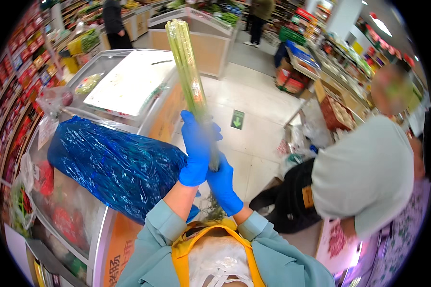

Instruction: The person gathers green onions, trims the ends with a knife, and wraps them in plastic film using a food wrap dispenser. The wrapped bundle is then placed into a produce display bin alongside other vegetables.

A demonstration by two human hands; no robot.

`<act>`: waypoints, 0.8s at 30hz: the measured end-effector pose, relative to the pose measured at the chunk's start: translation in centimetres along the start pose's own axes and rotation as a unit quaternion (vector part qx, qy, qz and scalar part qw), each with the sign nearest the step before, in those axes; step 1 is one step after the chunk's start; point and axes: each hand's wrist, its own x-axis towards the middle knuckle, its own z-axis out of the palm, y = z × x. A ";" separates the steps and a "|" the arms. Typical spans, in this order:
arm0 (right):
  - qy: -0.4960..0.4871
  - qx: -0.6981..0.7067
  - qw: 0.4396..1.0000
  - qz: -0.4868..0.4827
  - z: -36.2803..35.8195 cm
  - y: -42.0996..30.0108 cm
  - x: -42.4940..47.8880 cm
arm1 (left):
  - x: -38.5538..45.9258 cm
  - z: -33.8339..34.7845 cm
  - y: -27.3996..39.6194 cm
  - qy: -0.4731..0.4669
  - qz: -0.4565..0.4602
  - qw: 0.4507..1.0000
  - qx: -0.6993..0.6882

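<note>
A long bundle of green stalks (186,64), seemingly in clear film, stands up in front of me. Its upper end points away from me over the aisle, and its lower end is blurred. My left hand (195,149), in a blue glove, is closed around the lower stalks. Just below and to the right, my right hand (224,186), also in a blue glove, grips near the bundle's bottom end. A large blue plastic bag (115,165) lies to the left on a glass-topped chest freezer (100,219), reaching close to my left wrist. The bag's contents are hidden.
A white board (133,79) lies on the freezer's far part. At the right a person in a grey top (362,175) bends beside a board with red meat (336,238). A wooden-fronted produce stand (208,50) is ahead; a brown crate (337,113) stands right. Two people stand farther off.
</note>
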 end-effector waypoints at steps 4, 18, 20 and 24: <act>-0.147 0.074 0.985 0.049 0.2 3.0 7.6 | 5.3 1.3 0.6 -0.041 0.062 0.996 0.039; -0.166 0.067 0.983 0.044 -0.3 10.6 27.9 | 24.7 6.3 -3.0 -0.043 0.045 0.997 0.050; -0.176 0.069 0.981 0.043 -1.3 12.1 31.7 | 27.7 8.0 -4.4 -0.031 0.068 0.996 0.054; -0.196 0.026 0.980 0.000 -5.0 16.3 40.9 | 35.7 12.1 -8.9 -0.031 0.078 0.996 0.017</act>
